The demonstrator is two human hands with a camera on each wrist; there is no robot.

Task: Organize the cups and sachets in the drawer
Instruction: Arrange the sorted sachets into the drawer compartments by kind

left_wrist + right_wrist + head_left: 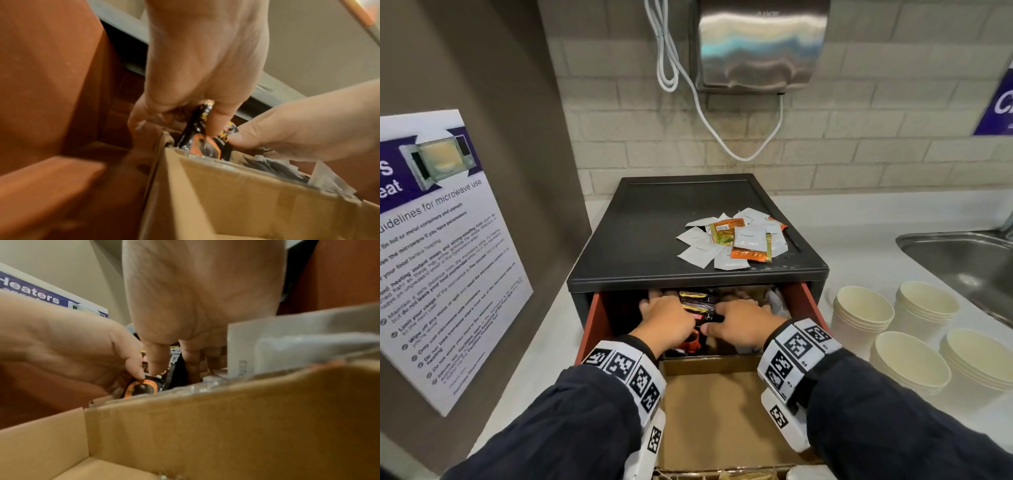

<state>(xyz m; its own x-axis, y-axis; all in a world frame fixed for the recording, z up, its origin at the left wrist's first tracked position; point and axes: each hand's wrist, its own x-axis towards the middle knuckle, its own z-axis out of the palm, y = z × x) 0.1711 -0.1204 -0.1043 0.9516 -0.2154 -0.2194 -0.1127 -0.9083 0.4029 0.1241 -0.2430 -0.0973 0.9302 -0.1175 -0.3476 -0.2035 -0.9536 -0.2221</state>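
Note:
Inside the open red-brown drawer [593,329], a bundle of black sachets [698,303] stands on edge in the back compartment. My left hand [664,317] grips its left side; in the left wrist view, the left hand [185,120] has a finger curled over the black sachets [197,129]. My right hand [739,323] holds the other side, and the right wrist view shows my right hand [174,369] pinching the black sachets [174,360] between thumb and fingers. White sachets [308,344] fill the compartment's right part. Stacks of paper cups [863,315] stand on the counter to the right.
A loose pile of white and orange sachets [736,240] lies on the black cabinet top [654,233]. A cardboard box [715,411] sits in the drawer's front. A steel sink [962,260] is at the far right, a hand dryer [760,44] on the wall, a poster [441,240] on the left.

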